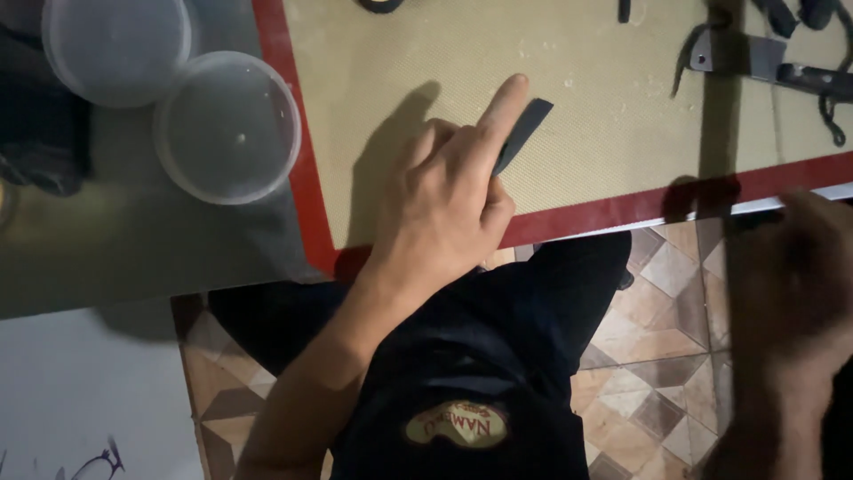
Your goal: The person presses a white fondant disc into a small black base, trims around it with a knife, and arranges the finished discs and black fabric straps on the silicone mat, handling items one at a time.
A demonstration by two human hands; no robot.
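Observation:
My left hand (449, 200) rests on a beige baking mat (586, 133) with a red border. Its index finger is stretched out and presses along a flat dark strip (526, 127) lying on the mat; the other fingers are curled over the strip's near end. My right hand (791, 267) is at the table's front edge on the right, dark and blurred. A dim vertical dark band (729, 178) runs up from it across the mat; I cannot tell whether the hand holds it.
A knife with a dark handle (764, 58) and some dark scraps lie at the mat's far right. Two round clear plastic containers (227, 124) stand left of the mat. Below the table edge are my dark clothes and a tiled floor (657, 347).

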